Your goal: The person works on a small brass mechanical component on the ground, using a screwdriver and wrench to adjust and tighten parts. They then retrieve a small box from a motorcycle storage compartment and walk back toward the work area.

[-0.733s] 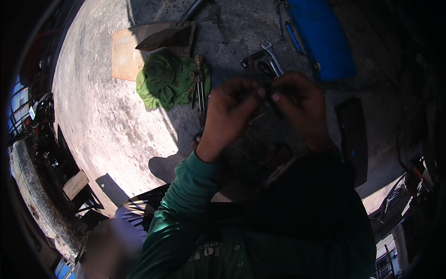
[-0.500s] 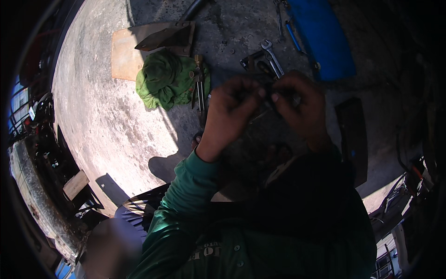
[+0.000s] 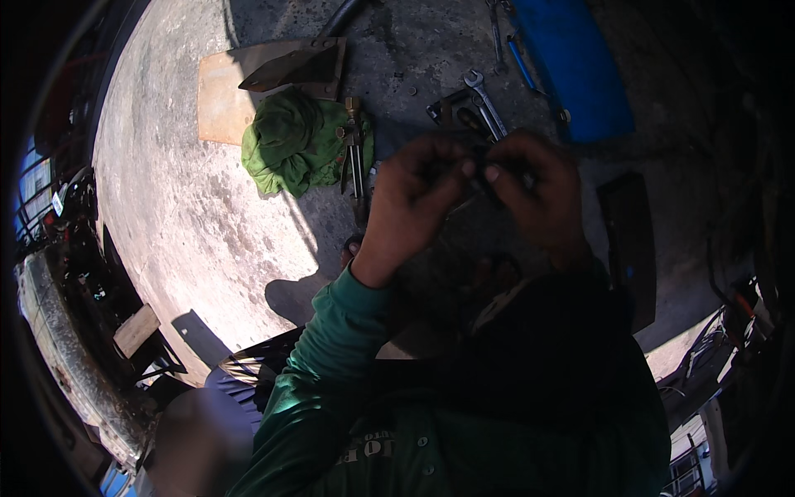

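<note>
The left hand (image 3: pixel 407 203) and right hand (image 3: pixel 542 195) both pinch a small dark piece (image 3: pixel 483 176) between them, its dimly visible long axis slanting bodyward, nearer the right

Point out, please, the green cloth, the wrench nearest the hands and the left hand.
Green cloth (image 3: pixel 291 145): head view, on its crumpled middle.
Wrench (image 3: pixel 489 107): head view, on its shaft.
Left hand (image 3: pixel 406 200): head view, between wrist and knuckles.

Mid-frame I count two hands (image 3: pixel 411 197) — upper left, one green cloth (image 3: pixel 286 145) and one brass-ended tool (image 3: pixel 355 157) — upper right, one blue panel (image 3: pixel 578 70).
</note>
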A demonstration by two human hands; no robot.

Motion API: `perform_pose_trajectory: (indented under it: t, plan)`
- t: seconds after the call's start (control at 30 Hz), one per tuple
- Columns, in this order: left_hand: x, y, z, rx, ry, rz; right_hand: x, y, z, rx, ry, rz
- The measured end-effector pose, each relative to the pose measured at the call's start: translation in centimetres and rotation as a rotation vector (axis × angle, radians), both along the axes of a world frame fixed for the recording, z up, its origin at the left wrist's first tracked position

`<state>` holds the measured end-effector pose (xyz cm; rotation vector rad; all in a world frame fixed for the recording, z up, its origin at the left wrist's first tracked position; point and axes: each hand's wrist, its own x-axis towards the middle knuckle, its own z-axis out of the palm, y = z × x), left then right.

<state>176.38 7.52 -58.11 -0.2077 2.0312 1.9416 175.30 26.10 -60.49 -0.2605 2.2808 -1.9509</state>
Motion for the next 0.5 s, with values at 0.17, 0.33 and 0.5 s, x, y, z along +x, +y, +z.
perform_pose_trajectory:
  t: [0.17, 0.33, 0.5]
  plan:
    - [0.1, -0.4, -0.8, -0.064, 0.109, -0.049, 0.1, 0.1, -0.5, -0.077, -0.127, 0.04]
    - [0.1, -0.6, -1.2, -0.014, 0.085, 0.017, 0.3, -0.1, -0.1, -0.076, -0.131, 0.003]
    - [0.0, -0.6, -0.8, 0.037, 0.039, 0.022, 0.3, 0.1, -0.2, -0.029, -0.083, 0.013]
